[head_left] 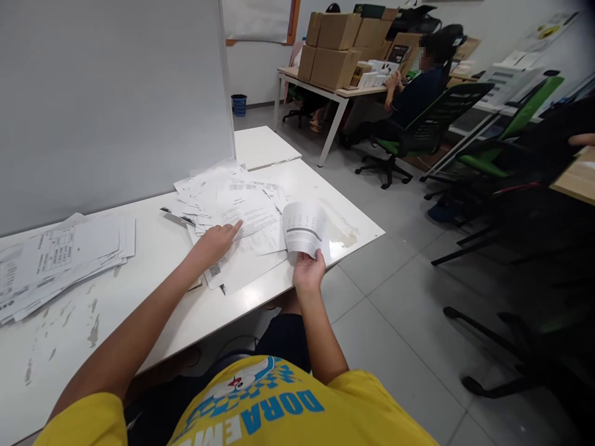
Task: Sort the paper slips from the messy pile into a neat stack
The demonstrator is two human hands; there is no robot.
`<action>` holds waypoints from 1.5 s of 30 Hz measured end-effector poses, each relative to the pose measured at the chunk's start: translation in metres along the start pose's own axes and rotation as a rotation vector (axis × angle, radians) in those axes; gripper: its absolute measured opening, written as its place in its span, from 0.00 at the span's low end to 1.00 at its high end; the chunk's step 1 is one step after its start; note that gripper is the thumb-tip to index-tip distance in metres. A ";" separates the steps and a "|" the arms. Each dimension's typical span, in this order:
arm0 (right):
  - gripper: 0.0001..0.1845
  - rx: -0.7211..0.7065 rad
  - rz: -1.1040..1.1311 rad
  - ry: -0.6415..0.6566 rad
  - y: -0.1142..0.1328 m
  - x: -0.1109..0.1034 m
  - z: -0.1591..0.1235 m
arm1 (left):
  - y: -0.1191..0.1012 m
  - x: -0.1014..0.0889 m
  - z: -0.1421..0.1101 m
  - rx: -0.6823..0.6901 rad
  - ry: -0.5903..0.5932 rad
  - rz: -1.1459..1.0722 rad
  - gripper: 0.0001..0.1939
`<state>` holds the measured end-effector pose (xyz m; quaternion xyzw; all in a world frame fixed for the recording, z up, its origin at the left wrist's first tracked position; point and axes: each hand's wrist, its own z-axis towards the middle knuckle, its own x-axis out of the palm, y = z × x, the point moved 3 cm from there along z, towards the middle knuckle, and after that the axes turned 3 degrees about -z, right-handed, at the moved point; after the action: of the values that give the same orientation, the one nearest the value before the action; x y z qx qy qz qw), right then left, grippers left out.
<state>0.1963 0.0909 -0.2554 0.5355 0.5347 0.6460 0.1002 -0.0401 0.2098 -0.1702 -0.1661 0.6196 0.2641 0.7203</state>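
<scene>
My left hand (216,244) rests on a spread of printed papers (253,207), its index finger stretched out onto the top sheet. The other fingers are partly hidden and I see nothing held in them. My right hand (310,269) grips the lower edge of a curled printed sheet (303,226), thumb at its right side. That sheet bends upward over the right end of the white table (251,282). Smaller overlapping slips (198,192) lie in a loose heap behind my left hand.
A stack of printed sheets (69,254) lies on the table at left. A grey partition (111,99) borders the back. Beyond are cardboard boxes (332,49) on another table, a blue bin (238,105), a seated person (413,93), and office chairs (432,124) on the right.
</scene>
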 end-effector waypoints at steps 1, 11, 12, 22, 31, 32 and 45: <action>0.21 0.056 0.031 -0.009 0.002 -0.007 -0.005 | -0.002 0.000 0.001 0.021 -0.019 0.030 0.32; 0.18 0.187 -0.061 -0.059 0.024 -0.061 -0.071 | -0.053 -0.032 -0.006 -0.030 -0.570 -0.080 0.32; 0.19 0.209 -0.091 -0.061 0.021 -0.064 -0.076 | -0.065 -0.031 -0.011 -0.014 -0.582 -0.109 0.32; 0.18 0.092 -0.334 -0.126 0.024 -0.086 -0.084 | -0.079 -0.037 -0.061 -0.619 -0.702 -0.509 0.30; 0.19 0.074 -0.371 -0.057 0.025 -0.083 -0.092 | -0.095 -0.046 -0.074 -0.839 -0.771 -0.721 0.30; 0.20 0.085 -0.355 -0.042 0.023 -0.081 -0.094 | -0.102 -0.043 -0.074 -0.838 -0.735 -0.742 0.31; 0.19 0.282 -0.190 0.168 0.031 -0.056 -0.112 | -0.096 -0.051 -0.076 -0.311 -0.798 -0.435 0.28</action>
<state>0.1438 -0.0265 -0.2471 0.4356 0.6745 0.5948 0.0398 -0.0497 0.0808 -0.1423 -0.2831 0.1988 0.2400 0.9070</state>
